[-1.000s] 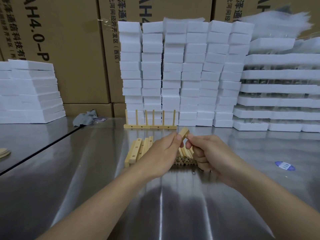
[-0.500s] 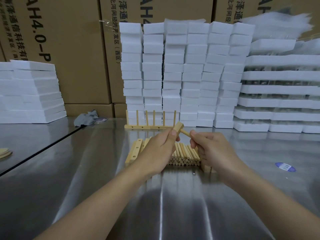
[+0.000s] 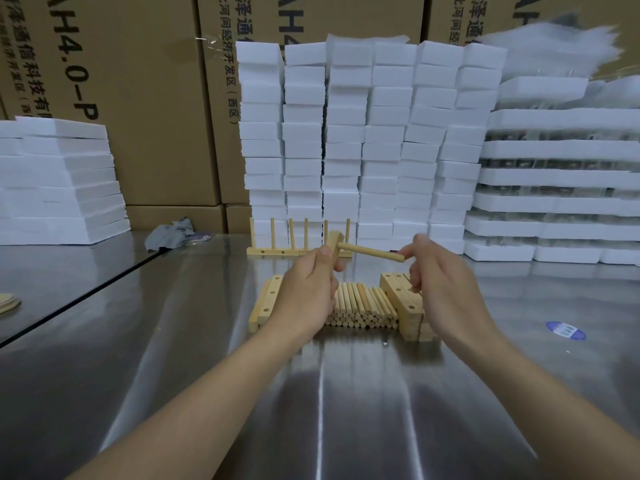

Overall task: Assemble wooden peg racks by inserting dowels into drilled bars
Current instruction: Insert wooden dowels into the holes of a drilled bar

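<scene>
Cardboard boxes (image 3: pixel 156 98) read "H4.0-P" and, seemingly, "经济开发区(西区)".

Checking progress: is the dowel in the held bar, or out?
In. The dowel juts sideways from the bar that the left hand grips; the right hand holds its free end.

Steel table (image 3: pixel 173 375), dowel pile (image 3: pixel 360 306), drilled bars (image 3: pixel 401 299), finished rack (image 3: pixel 277 252), foam stacks (image 3: pixel 367 133)

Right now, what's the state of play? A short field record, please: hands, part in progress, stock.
left hand: grips drilled bar, raised off the table
right hand: pinches free end of the dowel
dowel: one end seated in the bar, roughly level
stock: dowel pile between left bar stack and right bar stack
finished: one rack standing behind
</scene>
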Available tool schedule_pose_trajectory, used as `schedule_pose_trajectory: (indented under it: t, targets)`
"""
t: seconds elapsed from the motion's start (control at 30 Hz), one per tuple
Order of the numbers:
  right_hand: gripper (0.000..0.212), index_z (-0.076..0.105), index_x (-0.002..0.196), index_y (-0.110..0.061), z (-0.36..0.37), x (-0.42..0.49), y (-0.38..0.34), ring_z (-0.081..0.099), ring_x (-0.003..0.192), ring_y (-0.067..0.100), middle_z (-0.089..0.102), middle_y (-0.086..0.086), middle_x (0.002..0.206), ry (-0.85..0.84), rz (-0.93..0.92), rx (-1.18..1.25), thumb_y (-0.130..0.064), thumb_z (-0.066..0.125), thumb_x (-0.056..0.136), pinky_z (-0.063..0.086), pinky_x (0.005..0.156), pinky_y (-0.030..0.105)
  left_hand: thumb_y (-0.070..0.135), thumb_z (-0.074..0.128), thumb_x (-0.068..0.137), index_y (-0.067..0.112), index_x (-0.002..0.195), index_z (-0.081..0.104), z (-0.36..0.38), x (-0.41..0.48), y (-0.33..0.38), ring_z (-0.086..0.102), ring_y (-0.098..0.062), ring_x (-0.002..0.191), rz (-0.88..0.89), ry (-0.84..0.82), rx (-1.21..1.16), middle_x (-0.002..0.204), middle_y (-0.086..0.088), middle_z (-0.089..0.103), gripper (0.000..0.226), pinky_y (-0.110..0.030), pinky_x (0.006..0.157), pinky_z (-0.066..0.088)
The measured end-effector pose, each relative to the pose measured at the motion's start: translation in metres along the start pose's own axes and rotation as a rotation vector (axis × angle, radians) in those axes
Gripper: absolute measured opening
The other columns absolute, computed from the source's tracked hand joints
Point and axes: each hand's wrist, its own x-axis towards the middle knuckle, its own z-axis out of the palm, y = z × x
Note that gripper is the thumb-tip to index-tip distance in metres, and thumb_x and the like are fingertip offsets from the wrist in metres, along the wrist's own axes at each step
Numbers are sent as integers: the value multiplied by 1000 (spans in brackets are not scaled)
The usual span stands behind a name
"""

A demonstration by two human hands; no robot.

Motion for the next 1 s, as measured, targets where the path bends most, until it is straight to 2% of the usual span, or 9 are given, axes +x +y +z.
schedule_pose_trajectory:
  t: [0.07, 0.13, 0.23, 0.37, 0.57, 0.73, 0.87, 0.93, 1.0]
  targets:
    - [26, 70, 96, -30, -1, 0, 14, 58, 83, 5, 63, -15, 82, -23, -174, -291, -41, 50, 108, 49, 77, 38, 41, 30, 117, 12, 100, 62, 0, 3, 0, 45, -12, 45, -95, 10, -91, 59, 2, 47, 46, -24, 43, 37]
    - [16, 73, 105, -29, 2, 0, 24, 55, 104, 12, 61, -10, 103, -135, -237, -510, -32, 57, 104, 45, 88, 34, 40, 30, 117, 11, 103, 62, 0, 4, 0, 48, -11, 44, -176, 21, -173, 56, 4, 50, 46, -24, 41, 38]
    - [21, 73, 117, -30, 7, -1, 36, 44, 125, 18, 55, -9, 127, -304, -229, -770, -40, 61, 102, 40, 103, 34, 36, 32, 115, 9, 105, 61, 0, 4, 1, 50, -12, 44, -241, 20, -269, 56, 3, 53, 41, -26, 42, 41]
    - [38, 65, 131, -37, 7, -1, 39, 34, 139, 17, 45, -11, 146, -337, -205, -928, -50, 69, 96, 34, 114, 38, 34, 32, 116, 9, 106, 61, -3, 3, 3, 51, -13, 47, -290, 30, -316, 58, 2, 54, 40, -26, 44, 42]
    - [32, 68, 123, -36, 6, 0, 38, 41, 133, 17, 50, -11, 140, -307, -190, -918, -39, 76, 92, 38, 108, 35, 39, 33, 117, 9, 104, 63, -5, 3, 4, 51, -13, 47, -390, 46, -409, 60, 0, 55, 44, -26, 47, 43]
    - [15, 74, 109, -30, 6, 0, 36, 48, 123, 17, 58, -11, 128, -270, -173, -775, -26, 75, 95, 43, 103, 34, 35, 36, 116, 11, 103, 63, -7, 4, 3, 51, -13, 48, -446, 43, -481, 60, 1, 55, 38, -26, 49, 41]
    - [15, 78, 110, -32, 5, 0, 26, 59, 110, 19, 70, -10, 113, -93, -246, -781, -34, 65, 102, 47, 93, 40, 36, 39, 115, 11, 102, 61, -7, 6, 1, 49, -12, 47, -478, 50, -561, 60, 1, 53, 35, -24, 45, 40]
    - [13, 78, 105, -34, 3, 1, 20, 65, 98, 13, 74, -15, 99, 58, -238, -598, -33, 66, 102, 51, 84, 37, 39, 42, 113, 13, 98, 59, -8, 8, -1, 46, -12, 45, -496, 62, -639, 60, 0, 51, 35, -23, 43, 39]
    - [12, 78, 100, -34, 2, 4, 15, 68, 91, 4, 75, -18, 91, 105, -71, -191, -28, 68, 102, 51, 79, 24, 40, 44, 109, 15, 91, 55, -10, 10, -2, 43, -12, 44, -499, 70, -741, 61, 0, 49, 33, -22, 43, 37]
